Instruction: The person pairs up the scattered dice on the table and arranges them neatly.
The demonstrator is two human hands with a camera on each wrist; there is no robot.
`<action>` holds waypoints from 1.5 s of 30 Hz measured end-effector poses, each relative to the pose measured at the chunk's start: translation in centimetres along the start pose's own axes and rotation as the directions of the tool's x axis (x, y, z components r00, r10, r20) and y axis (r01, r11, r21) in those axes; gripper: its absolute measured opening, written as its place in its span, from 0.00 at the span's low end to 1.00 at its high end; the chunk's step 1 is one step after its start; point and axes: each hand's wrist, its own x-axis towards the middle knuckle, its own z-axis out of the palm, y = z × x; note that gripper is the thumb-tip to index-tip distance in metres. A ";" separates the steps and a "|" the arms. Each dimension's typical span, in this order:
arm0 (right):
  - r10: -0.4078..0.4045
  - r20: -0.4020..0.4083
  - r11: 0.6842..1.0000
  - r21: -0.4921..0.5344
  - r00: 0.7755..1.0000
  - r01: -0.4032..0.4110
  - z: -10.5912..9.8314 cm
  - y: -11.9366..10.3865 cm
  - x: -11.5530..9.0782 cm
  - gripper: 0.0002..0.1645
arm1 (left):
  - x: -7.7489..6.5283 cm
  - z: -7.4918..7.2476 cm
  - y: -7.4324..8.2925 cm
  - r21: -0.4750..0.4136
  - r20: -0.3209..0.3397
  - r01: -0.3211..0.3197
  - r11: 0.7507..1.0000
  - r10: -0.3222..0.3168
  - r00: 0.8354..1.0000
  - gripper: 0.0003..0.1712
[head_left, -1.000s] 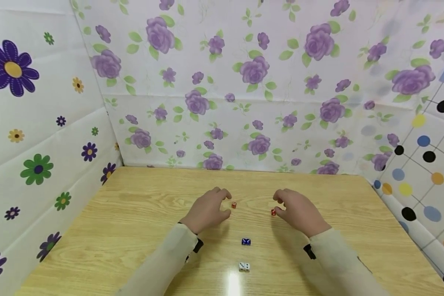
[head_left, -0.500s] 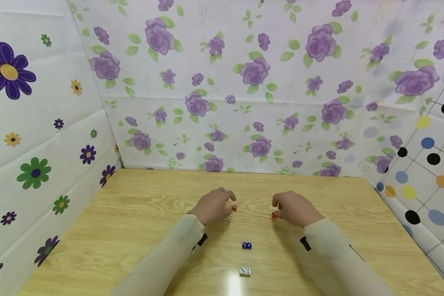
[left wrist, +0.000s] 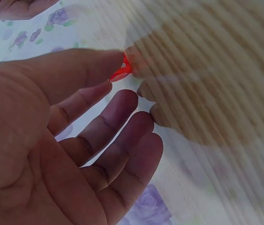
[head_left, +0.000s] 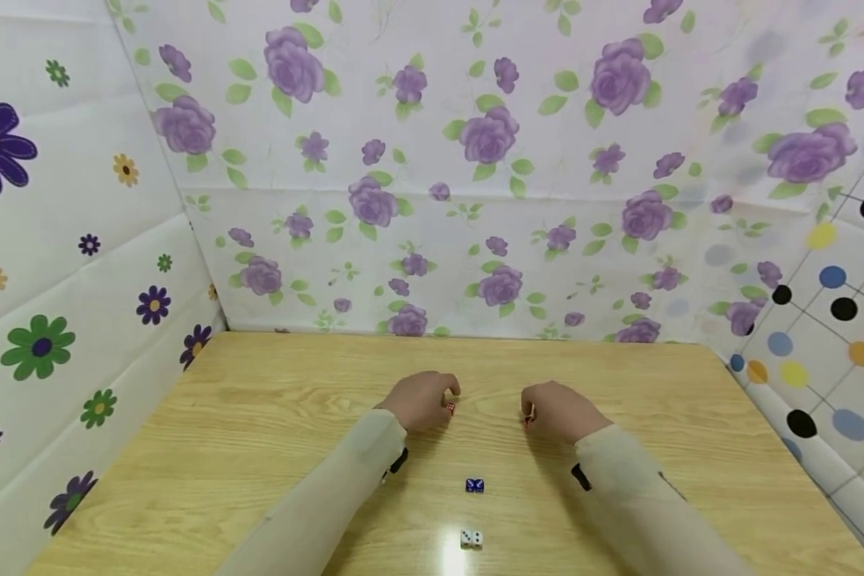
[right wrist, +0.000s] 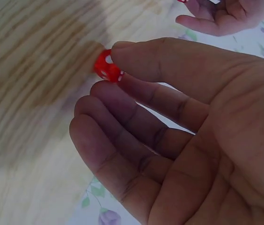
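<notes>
Far out over the wooden table, my left hand (head_left: 419, 402) pinches a red die (left wrist: 122, 69) with white pips between thumb and index finger. Its other fingers are gently bent, their tips close to the tabletop. To the right, across a short gap, my right hand (head_left: 563, 411) has a second red die (right wrist: 107, 66) between thumb and index fingertip, partly hidden by the thumb. Nearer to me, two blue dice (head_left: 474, 485) lie side by side. Closer still, two white dice (head_left: 471, 538) with dark pips form another pair.
The wooden table (head_left: 259, 432) ends at a back wall covered in purple-rose cloth (head_left: 432, 192). Flower-print cloth (head_left: 79, 224) borders the left side, and cloth with coloured dots (head_left: 828, 352) the right. A bright reflection shows at the front by the white dice.
Both hands have lowered a little and drawn their fingers in around the red dice, which were uncovered between spread fingers before. The blue and white pairs have stayed put.
</notes>
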 end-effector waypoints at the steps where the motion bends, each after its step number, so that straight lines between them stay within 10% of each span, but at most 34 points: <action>1: -0.008 -0.005 1.000 -0.001 1.000 0.008 0.1 0.0 0.0 0.06 | 0.0 0.0 0.1 -0.002 0.000 -0.004 1.000 0.004 1.000 0.16; 11: -0.037 -0.017 0.999 0.005 0.999 0.037 0.2 -0.5 0.1 0.10 | 0.0 -0.1 0.2 0.003 -0.007 -0.029 1.000 0.029 1.000 0.03; 45: -0.073 -0.186 0.992 0.086 0.980 0.091 0.6 -1.9 -2.3 0.07 | -3.7 0.0 0.5 -0.134 -0.108 -0.073 0.988 0.059 0.992 0.08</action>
